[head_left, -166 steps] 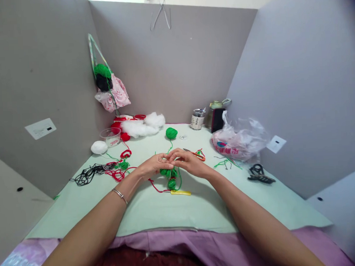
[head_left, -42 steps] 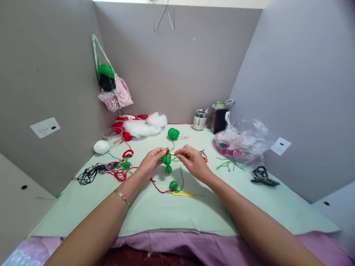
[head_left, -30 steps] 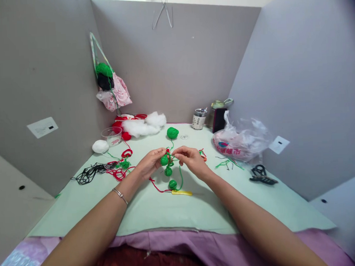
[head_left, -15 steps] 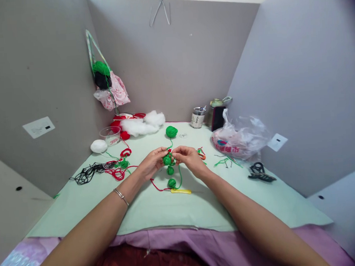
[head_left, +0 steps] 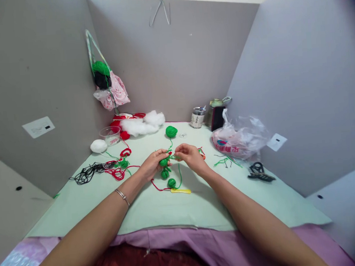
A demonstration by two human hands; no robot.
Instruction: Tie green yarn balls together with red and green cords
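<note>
My left hand (head_left: 151, 164) is closed on a small green crocheted piece (head_left: 163, 162) with a bit of red at its top. A second green crocheted ball (head_left: 164, 174) hangs just below it. To the right, my right hand (head_left: 190, 158) pinches a strand of green yarn (head_left: 174, 157) that runs to the piece. A separate green ball (head_left: 171, 183) lies on the table beside a yellow-handled crochet hook (head_left: 181, 191). Red yarn (head_left: 160, 189) trails to the hook. Behind my hands sits a ball of green yarn (head_left: 171, 131), its strand leading toward them.
Black cord (head_left: 91, 172) and red yarn (head_left: 117, 174) lie tangled at left, near a clear plastic cup (head_left: 110, 136) and white stuffing (head_left: 141, 126). On the right are a plastic bag (head_left: 241, 139), a black hair claw (head_left: 260, 173) and yarn scraps (head_left: 227, 161). Grey panels (head_left: 173, 61) enclose the table.
My left hand has tilted the green piece, so it and the ball below have shifted left. My right hand has drawn slightly away to the right with the green strand.
</note>
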